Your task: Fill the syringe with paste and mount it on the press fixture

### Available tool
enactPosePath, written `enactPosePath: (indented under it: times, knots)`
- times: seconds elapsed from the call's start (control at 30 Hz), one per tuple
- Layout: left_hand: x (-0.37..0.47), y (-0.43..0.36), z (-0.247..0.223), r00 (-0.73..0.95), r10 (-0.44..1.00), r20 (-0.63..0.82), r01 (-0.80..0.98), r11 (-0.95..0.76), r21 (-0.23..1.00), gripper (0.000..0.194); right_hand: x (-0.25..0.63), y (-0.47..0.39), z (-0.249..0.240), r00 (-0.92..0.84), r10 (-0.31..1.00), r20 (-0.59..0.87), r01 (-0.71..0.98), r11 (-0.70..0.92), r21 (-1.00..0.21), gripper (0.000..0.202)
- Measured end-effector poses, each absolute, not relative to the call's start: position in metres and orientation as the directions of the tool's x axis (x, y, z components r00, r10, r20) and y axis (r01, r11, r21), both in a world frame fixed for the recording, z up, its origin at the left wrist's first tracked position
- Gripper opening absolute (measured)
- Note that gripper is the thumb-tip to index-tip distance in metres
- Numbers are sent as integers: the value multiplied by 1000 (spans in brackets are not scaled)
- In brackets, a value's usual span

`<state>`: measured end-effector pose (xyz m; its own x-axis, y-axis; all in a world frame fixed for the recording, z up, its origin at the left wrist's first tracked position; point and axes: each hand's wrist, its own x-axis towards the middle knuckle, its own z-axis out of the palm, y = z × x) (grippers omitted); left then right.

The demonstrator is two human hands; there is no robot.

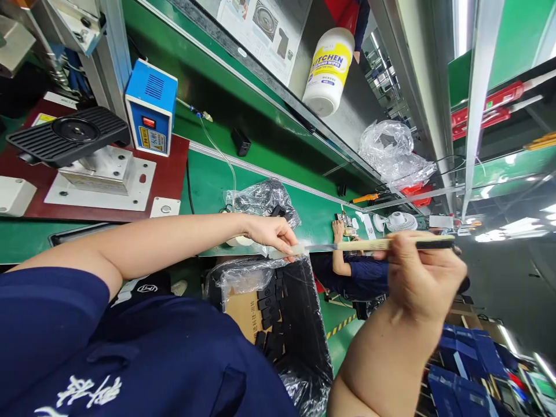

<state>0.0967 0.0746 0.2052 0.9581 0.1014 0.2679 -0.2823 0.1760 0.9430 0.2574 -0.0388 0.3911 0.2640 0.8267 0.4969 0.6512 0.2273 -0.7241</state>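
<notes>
My right hand (pixel 419 272) is closed around the pale wooden handle of a long, thin brush (pixel 365 245) with a black end. The brush lies nearly level across the view, and its narrow grey metal section points left. At that end, my left hand (pixel 273 234) pinches the whitish tip between thumb and fingers. Below the left hand stands a plastic-lined bin (pixel 319 307) holding several black parts (pixel 270 304) and a brown cardboard piece (pixel 243 313). Crumpled clear plastic (pixel 264 200) lies on the green bench (pixel 310 217) just beyond the left hand.
At left, a black ribbed plate (pixel 47 139) sits on a metal fixture (pixel 99 174) beside a blue box (pixel 152 107) with a red switch. A wipes canister (pixel 329 72) stands on the upper shelf. A co-worker's hand (pixel 337 230) works farther along the bench near a white fan (pixel 397 221).
</notes>
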Motion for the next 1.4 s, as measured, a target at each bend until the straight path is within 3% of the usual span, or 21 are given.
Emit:
enactPosePath:
  times: [0.1, 0.2, 0.4, 0.53, 0.67, 0.8, 0.93, 1.1, 1.23, 1.4]
  knots:
    - [95, 72, 207, 961, 125, 248, -267, 166, 949, 33, 256, -48, 402, 289, 727, 623, 692, 292, -661, 12]
    - [95, 70, 210, 956, 157, 249, -270, 128, 954, 27, 246, -51, 396, 319, 700, 639, 745, 232, -626, 13]
    - [96, 65, 213, 926, 276, 257, -262, -19, 965, 23, 230, -47, 372, 257, 832, 491, 826, 74, -558, 21]
    - [94, 63, 215, 902, 344, 261, -267, -30, 963, 25, 233, -44, 375, 300, 733, 611, 808, 145, -571, 20]
    - [89, 64, 216, 909, 319, 266, -263, -55, 963, 22, 232, -42, 374, 201, 853, 482, 812, 130, -569, 23]
    - [85, 65, 216, 885, 358, 297, -279, -100, 955, 21, 230, -42, 374, 274, 746, 607, 810, 162, -564, 20]
    - [84, 63, 215, 899, 340, 277, -245, -133, 960, 23, 228, -41, 372, 208, 857, 472, 815, 115, -568, 23]
    - [85, 62, 213, 883, 375, 284, -253, -131, 959, 24, 228, -42, 376, 263, 727, 634, 803, 200, -562, 19]
    - [85, 62, 213, 905, 340, 256, -238, -94, 967, 22, 226, -43, 378, 231, 840, 491, 813, 111, -572, 23]
    - [81, 63, 215, 915, 303, 266, -308, 99, 946, 23, 227, -42, 396, 312, 674, 670, 780, 220, -585, 16]
